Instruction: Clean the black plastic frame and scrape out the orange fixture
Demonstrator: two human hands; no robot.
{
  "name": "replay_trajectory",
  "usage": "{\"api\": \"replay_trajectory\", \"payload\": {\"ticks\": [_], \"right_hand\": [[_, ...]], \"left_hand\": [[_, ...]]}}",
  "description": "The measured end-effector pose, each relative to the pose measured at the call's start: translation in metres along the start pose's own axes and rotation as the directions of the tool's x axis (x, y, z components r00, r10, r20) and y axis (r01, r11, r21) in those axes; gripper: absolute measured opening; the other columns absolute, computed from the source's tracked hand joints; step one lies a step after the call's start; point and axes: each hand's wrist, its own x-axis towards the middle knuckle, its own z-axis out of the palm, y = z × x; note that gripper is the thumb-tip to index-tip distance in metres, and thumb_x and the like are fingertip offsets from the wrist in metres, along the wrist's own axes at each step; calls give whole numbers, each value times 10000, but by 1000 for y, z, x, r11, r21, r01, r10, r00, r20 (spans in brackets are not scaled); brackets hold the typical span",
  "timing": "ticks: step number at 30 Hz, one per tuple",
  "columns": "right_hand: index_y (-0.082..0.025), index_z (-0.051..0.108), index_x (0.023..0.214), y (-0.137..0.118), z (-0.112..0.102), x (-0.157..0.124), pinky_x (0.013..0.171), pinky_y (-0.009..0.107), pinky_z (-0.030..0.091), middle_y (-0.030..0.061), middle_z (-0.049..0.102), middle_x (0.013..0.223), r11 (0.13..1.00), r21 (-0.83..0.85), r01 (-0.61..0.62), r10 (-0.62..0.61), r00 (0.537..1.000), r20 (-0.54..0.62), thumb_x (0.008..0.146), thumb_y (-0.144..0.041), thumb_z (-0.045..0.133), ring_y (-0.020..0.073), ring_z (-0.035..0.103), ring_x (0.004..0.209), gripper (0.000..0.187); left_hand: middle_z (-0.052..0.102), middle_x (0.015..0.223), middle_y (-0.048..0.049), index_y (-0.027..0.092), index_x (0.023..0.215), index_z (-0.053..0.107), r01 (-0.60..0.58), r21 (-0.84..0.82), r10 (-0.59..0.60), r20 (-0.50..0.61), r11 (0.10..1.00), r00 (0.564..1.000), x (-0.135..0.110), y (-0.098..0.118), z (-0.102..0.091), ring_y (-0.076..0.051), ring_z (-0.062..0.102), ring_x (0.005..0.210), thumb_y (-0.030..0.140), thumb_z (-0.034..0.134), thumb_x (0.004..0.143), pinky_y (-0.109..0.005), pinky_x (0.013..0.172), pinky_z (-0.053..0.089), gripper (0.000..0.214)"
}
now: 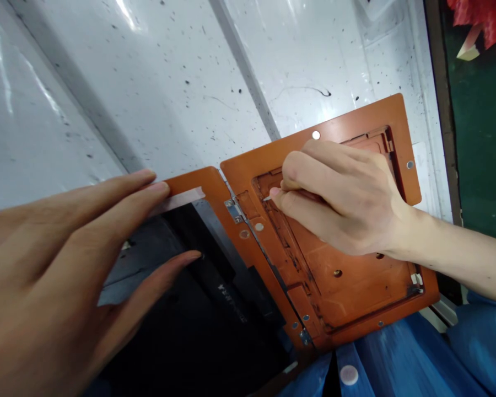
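An orange hinged fixture (355,309) lies opened out, its two halves joined by metal hinges (232,210). My right hand (339,193) is closed in a pinch over the recessed right half. From its fingers pokes the pale tip of a thin tool (267,198), at the recess's upper left corner; the rest of it is hidden in the hand. My left hand (74,264) is stretched out, thumb apart from the fingers. Its fingertips rest by the top edge of the left half, near a whitish strip (186,198). The left half frames a dark opening (182,309).
Behind the fixture spreads a white, glossy, dark-specked ridged surface (169,94). Red crinkled material (485,22) hangs at the top right, over a green surface (483,138). Blue clothing (397,358) is close below the fixture. Small round magnets or pins (316,135) dot the orange rim.
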Motion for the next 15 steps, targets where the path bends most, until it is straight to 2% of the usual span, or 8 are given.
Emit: {"api": "replay_trajectory", "payload": {"ticks": [3,5,7,9,11,15], "right_hand": [[-176,663,1025,5,0,4,807,174,573,2,672,1135,999,-43,14,-14,1000,-2,1175,-344,158,89,680,1061,553],[-171,666,996,5,-3,5,795,179,563,-7,681,1123,996,-83,-7,3,999,-39,1176,-320,157,79,679,1024,560],[-158,670,967,-1,-6,3,776,188,539,-22,694,1082,985,-127,-118,98,984,-151,1168,-244,175,62,671,963,541],[-139,667,924,-9,-7,2,744,200,499,-41,693,988,956,-140,-260,212,935,-286,1145,-156,228,44,648,886,492],[-128,656,888,-16,-8,1,717,210,465,-57,668,891,931,-133,-340,277,894,-352,1123,-109,271,31,611,811,452],[-133,678,1001,-20,-7,2,687,230,451,-53,643,860,918,-138,-371,318,898,-303,1135,-143,298,41,525,692,402]], "left_hand": [[637,1570,-20,363,1598,477,3,3,-3,-11,1000,1000,-2,11,-11,-411,305,1702,716,807,716,-622,1415,416,1005],[593,1628,-8,372,1633,425,17,15,-17,-22,1000,1000,-2,21,-19,-407,370,1672,648,759,802,-629,1412,420,938],[525,1695,43,443,1643,382,63,36,-62,-18,997,998,-1,29,-25,-378,468,1618,555,684,900,-632,1402,429,810],[476,1729,80,499,1635,364,105,46,-105,-11,993,994,-1,32,-27,-351,514,1589,503,637,945,-629,1397,437,742],[511,1703,63,474,1625,397,93,43,-93,-8,995,996,-1,29,-25,-360,470,1622,563,693,898,-616,1400,446,790],[630,1577,-6,392,1552,531,26,58,-26,5,998,1000,-1,13,-16,-398,316,1703,739,842,682,-611,1404,448,987]]}}
